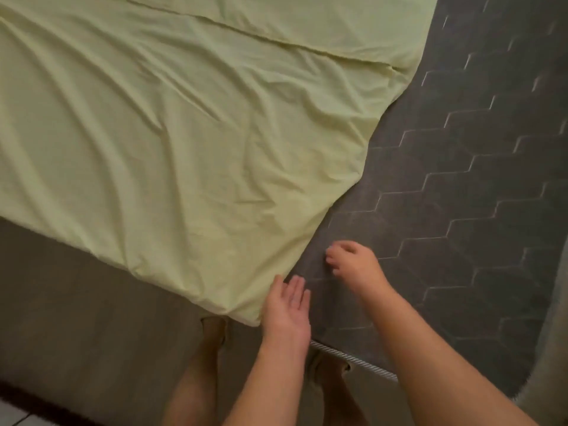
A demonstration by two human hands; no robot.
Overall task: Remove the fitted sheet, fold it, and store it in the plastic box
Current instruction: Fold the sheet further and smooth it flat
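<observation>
A pale yellow-green fitted sheet (172, 142) lies loose and wrinkled over the left and middle of the bed, with a fold line across its far part. Its near corner hangs over the bed's front edge. The right part of the dark grey mattress (461, 186), quilted in hexagons, is bare. My left hand (287, 312) is open, palm up, touching the sheet's near edge by that corner. My right hand (353, 262) hovers over the bare mattress just right of the sheet's edge, fingers loosely curled and holding nothing. No plastic box is in view.
The brown bed base (76, 302) runs below the sheet at the lower left. My bare legs and feet (212, 330) stand against the bed's front edge. A light rug or fabric edge (550, 358) shows at the far right. White floor tile (15, 416) appears bottom left.
</observation>
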